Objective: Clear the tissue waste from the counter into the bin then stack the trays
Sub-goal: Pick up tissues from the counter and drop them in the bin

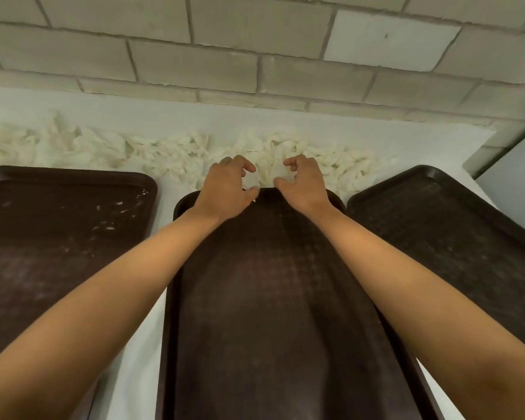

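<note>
Over the crumpled white tissue waste, the left hand and the right hand are held half-curled, with nothing grasped.

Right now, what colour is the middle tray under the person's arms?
The middle tray is dark brown with a fine woven-looking texture, seen in the head view.

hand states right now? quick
Left hand: open, fingers half-curled at the tissue, holding nothing.
Right hand: open, half-curled too, holding nothing.
</note>
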Motion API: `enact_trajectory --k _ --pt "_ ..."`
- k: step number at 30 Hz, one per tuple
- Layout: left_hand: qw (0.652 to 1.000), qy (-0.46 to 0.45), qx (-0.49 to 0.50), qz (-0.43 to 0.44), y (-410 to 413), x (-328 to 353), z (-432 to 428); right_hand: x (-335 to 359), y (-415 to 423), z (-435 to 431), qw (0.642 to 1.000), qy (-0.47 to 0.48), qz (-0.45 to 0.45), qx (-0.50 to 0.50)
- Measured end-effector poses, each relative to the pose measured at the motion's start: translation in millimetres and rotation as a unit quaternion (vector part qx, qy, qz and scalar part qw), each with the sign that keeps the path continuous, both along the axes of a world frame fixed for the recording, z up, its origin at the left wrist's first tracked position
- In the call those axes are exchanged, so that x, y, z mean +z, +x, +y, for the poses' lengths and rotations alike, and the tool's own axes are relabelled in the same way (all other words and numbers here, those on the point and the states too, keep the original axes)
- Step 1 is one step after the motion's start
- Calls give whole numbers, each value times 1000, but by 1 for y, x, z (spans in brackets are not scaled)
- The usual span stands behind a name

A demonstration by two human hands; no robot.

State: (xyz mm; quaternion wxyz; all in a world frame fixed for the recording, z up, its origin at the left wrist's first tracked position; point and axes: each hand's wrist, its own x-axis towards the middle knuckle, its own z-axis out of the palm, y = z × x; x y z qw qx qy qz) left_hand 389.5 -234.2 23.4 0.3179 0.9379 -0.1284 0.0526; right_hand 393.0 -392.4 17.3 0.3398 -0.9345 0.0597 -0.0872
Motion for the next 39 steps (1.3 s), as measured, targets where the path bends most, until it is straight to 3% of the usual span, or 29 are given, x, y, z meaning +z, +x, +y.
enact_trajectory --k 5,10,23,30,36,39 --pt "998 43 -19 46 28 -4 -9 -2 22 7 996 -75 53 15" --pt "993 68 -31 90 44 -8 -15 -7 33 9 992 -91 87 20" --pt "986 115 0 117 63 -16 -16 -4 36 8 998 -44 29 21" --pt "996 35 41 69 47 6 -10 12 31 7 993 0 -111 -33" --pt "993 -94 53 47 37 20 -4 35 21 7 985 35 -157 -65" --pt "993 -100 57 11 29 25 -4 44 14 4 982 51 -169 -69"
